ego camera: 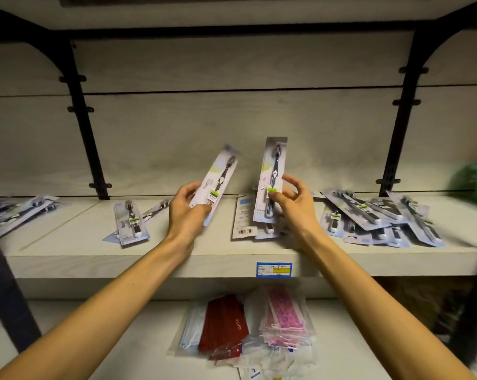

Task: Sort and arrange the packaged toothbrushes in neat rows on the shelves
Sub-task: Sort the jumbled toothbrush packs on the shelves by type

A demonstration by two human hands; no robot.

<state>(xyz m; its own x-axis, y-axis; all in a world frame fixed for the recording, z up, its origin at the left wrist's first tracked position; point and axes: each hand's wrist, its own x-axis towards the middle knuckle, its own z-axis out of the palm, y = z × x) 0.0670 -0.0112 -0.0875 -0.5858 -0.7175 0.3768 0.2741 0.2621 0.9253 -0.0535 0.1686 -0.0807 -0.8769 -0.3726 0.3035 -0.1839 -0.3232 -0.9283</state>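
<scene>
Both hands up over the middle shelf, one packaged toothbrush each. Left hand: grip closed on the lower end of the left toothbrush pack, thumb on the front face, fingers wrapped behind. Pack is a long narrow pale blister card, dark-handled brush under clear plastic, small green-and-white sticker just above the grip. Long axis tilted, top end leaning up and to the right away from the grip, brush head at the far top. Right hand: grip pinching the right toothbrush pack at mid-length, thumb and forefinger at a green sticker on the front, other fingers spread loosely to the right of it. Same card type, dark brush, partial lettering down the left side. Long axis near upright, brush head at the top above the grip, bottom edge just below it, above the shelf. Directly under the right grip: flat packs lying on the shelf, one back-side up with a barcode. Left of the left grip: a single pack lying flat across another. Further right of the right grip: an overlapping messy pile of packs. Far left: a few more packs, blurred. Blue-and-yellow price label on the shelf front edge, below the right grip.
</scene>
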